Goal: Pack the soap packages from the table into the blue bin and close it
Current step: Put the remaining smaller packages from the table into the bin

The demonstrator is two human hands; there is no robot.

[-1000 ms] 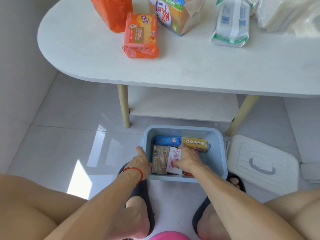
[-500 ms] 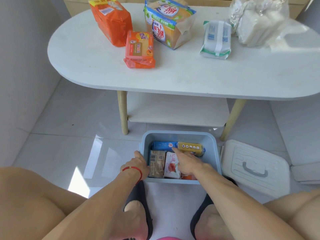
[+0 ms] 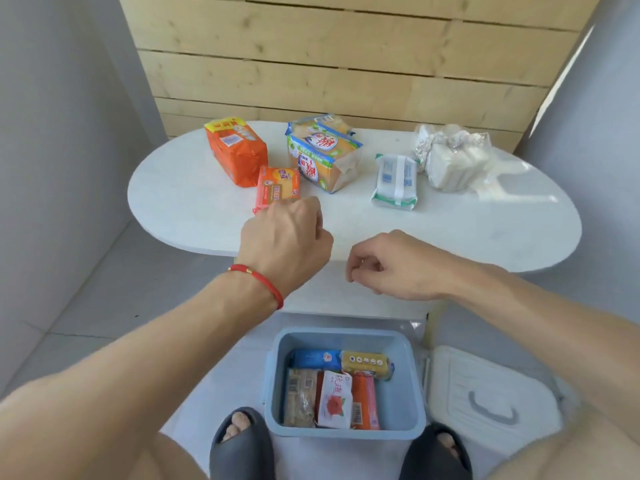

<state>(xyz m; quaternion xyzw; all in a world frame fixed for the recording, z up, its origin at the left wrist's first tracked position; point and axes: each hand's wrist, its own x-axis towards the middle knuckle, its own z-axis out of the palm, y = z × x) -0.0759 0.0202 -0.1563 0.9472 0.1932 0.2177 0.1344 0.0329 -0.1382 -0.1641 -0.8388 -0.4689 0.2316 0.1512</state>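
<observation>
Head cam: glossy crinkly soap packs [image 3: 277,188] on smooth oval table [image 3: 194,206]; left hand [image 3: 284,245] and right hand [image 3: 388,266] loosely curled mid-frame, holding nothing.

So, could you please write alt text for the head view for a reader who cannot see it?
Two empty hands, left and right, reach toward soap packages on a white table. On the floor below sits an open blue bin, partly filled, its white lid beside it.

We see glossy plastic wrappers on the soap packages [image 3: 239,152], a smooth matt white table [image 3: 450,233], a smooth plastic blue bin [image 3: 403,407], rough pale wood planks [image 3: 346,64], and glossy floor tiles [image 3: 114,299].
</observation>
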